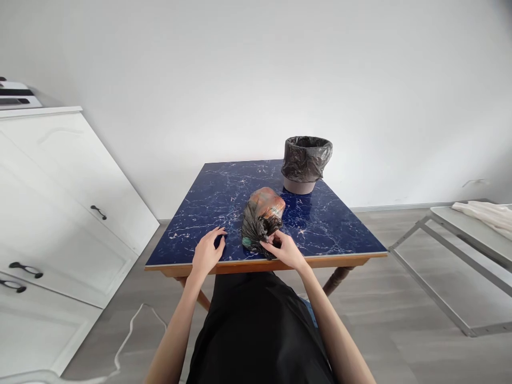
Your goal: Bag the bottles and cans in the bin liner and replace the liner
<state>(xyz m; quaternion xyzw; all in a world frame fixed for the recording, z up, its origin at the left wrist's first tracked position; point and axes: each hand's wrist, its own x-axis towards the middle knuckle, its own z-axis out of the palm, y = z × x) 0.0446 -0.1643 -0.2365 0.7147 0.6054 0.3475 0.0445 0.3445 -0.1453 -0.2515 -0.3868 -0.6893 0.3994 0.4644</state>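
A filled, thin black plastic bag lies near the front edge of the blue marbled table. Orange and green contents show through its film, but I cannot make out what they are. My right hand pinches the gathered, crumpled part of the bag at its near right side. To the left of the bag, my left hand rests at the table's edge, fingers curved and apart, touching no part of the bag. Farther back at the right stands a small bin lined with a black bag folded over its rim.
A white cabinet with dark handles stands at the left, with a white and black device on top. At the right is a metal-framed board with pale cloth on it. A white cable lies at lower left.
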